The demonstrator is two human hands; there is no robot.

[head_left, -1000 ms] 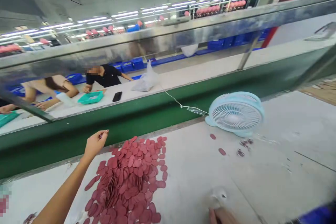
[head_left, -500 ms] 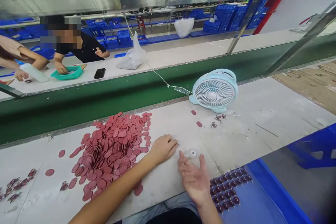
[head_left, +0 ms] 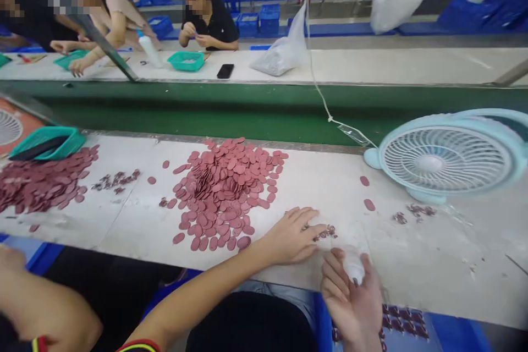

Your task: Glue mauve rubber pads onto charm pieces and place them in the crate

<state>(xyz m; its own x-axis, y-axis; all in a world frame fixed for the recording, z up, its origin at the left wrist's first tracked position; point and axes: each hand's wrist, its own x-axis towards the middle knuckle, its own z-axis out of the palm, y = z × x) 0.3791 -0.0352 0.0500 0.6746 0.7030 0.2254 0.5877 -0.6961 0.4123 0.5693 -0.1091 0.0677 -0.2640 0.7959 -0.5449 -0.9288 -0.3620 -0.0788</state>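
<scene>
My left hand (head_left: pixel 293 235) rests palm down on the white tabletop (head_left: pixel 317 181), fingers spread. Small dark-red shiny pieces (head_left: pixel 328 232) lie beside and partly under its fingers. My right hand (head_left: pixel 351 301) is closed, with a small white bottle (head_left: pixel 353 265) between thumb and fingers. A dark tip shows at the bottle's near end; motion blurs its shape. To the left of my hands lies a large heap of flat red oval pieces (head_left: pixel 231 176). Below the table's front edge, rows of dark-red parts (head_left: pixel 406 320) lie in a blue crate (head_left: pixel 457 333).
A light-blue fan (head_left: pixel 443 159) stands at the right, its cord (head_left: pixel 315 80) running up and back. Loose ovals and small dark clusters (head_left: pixel 418 210) lie near it. At left are another red heap (head_left: pixel 45 181) and a teal basket (head_left: pixel 68 143). Co-workers sit across the green divider (head_left: pixel 231 118).
The view has turned left and down. My right hand, open before, has closed on the white bottle. My left hand has spread, and dark-red pieces now show beside it.
</scene>
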